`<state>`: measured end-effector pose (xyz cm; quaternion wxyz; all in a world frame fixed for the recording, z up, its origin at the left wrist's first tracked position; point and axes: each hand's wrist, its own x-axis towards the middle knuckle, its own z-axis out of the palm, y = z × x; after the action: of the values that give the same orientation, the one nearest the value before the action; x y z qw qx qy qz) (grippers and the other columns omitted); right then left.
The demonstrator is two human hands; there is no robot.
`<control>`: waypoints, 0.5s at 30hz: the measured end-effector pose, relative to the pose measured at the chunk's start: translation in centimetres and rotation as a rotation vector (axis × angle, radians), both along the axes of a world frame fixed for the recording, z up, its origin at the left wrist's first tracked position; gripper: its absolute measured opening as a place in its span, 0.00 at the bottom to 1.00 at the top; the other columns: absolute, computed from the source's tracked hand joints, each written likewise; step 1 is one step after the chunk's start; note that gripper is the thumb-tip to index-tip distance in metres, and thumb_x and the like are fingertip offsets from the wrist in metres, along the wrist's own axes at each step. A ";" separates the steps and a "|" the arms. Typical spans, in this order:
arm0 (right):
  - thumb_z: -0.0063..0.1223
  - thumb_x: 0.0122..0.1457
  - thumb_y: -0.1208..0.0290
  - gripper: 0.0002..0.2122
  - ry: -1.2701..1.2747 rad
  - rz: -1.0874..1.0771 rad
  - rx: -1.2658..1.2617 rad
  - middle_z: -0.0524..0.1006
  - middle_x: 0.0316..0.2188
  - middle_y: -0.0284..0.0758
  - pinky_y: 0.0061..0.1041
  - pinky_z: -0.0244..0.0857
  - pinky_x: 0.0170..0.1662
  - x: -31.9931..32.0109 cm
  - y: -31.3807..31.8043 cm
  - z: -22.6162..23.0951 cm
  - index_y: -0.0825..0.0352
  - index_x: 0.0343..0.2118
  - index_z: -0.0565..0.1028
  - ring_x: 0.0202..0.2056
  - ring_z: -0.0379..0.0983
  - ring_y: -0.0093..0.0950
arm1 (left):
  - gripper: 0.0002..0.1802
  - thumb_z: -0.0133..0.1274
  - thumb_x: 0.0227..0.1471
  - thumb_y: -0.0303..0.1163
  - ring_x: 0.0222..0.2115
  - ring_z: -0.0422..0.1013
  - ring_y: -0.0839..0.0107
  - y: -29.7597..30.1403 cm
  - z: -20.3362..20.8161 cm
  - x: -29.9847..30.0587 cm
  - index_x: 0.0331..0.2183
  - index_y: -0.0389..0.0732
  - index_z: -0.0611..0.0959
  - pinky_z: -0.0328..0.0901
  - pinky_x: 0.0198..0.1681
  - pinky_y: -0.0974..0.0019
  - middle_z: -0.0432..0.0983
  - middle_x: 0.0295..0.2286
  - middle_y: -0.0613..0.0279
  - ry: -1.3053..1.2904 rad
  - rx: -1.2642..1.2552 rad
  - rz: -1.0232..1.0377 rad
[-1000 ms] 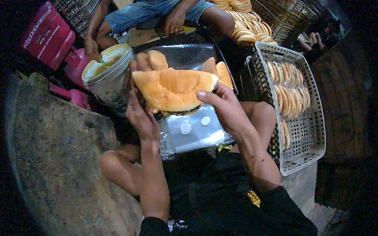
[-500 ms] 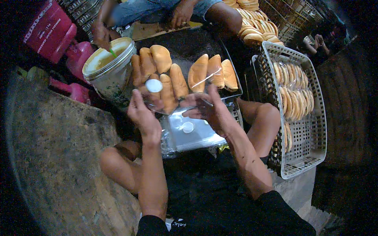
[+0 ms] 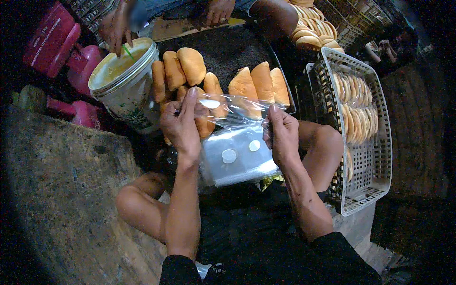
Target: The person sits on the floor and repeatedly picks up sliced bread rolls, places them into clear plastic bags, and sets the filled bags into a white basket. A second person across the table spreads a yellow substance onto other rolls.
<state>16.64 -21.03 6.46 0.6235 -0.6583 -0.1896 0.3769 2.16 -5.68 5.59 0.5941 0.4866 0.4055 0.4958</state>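
Between my two hands a clear plastic bag (image 3: 232, 110) with a white round label is stretched over the work area. My left hand (image 3: 179, 124) pinches its left end, thumb pointing up. The other end is pinched in my right hand (image 3: 283, 133). Below the bag lies a stack of flat clear plastic bags (image 3: 240, 166) with white round labels, close to my lap. Just beyond my hands, bread rolls (image 3: 192, 66) lie on a dark tray (image 3: 223, 52); several are on the left and three rolls (image 3: 261, 83) stand at the right. The bag partly covers some of them.
At the left stands a white bucket (image 3: 128, 104) of yellowish filling; a co-worker's hand (image 3: 115, 31) is over it with something green. On the right a white plastic crate (image 3: 368, 199) holds bagged buns (image 3: 358, 123). More buns (image 3: 313, 33) are piled behind it. Pink containers (image 3: 52, 42) stand far left.
My hands have come to grip both ends of the bag and pull it taut; before, they were blurred, with fingers spread. The co-worker's hand over the bucket has shifted slightly.
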 end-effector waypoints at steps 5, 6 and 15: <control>0.50 0.58 0.50 0.22 -0.824 -0.144 -0.423 0.77 0.29 0.43 0.35 0.63 0.38 0.8 2.5 -6.2 0.70 0.34 0.76 0.34 0.71 0.36 | 0.21 0.54 0.55 0.48 0.20 0.69 0.77 6.7 -5.5 -7.1 0.36 0.37 0.78 0.66 0.25 0.72 0.76 0.26 0.64 -0.703 -0.465 0.045; 0.51 0.57 0.48 0.23 -0.950 -0.102 -0.644 0.78 0.32 0.46 0.40 0.62 0.44 0.9 2.9 -7.0 0.70 0.35 0.76 0.38 0.71 0.41 | 0.22 0.53 0.56 0.50 0.18 0.68 0.79 6.5 -5.8 -7.3 0.37 0.38 0.77 0.66 0.24 0.71 0.75 0.26 0.65 -0.774 -0.545 0.012; 0.61 0.52 0.62 0.17 -0.976 -0.159 -0.176 0.78 0.33 0.43 0.40 0.66 0.39 3.6 5.7 -5.0 0.66 0.41 0.73 0.34 0.74 0.42 | 0.32 0.46 0.55 0.60 0.36 0.73 0.66 6.0 -7.3 -6.7 0.46 0.40 0.73 0.70 0.40 0.59 0.74 0.39 0.59 -0.528 -0.438 0.148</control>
<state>20.24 -15.36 1.45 0.4308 -0.8204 -0.3759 -0.0092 -4.55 0.29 -1.72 0.7313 0.1718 0.3687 0.5475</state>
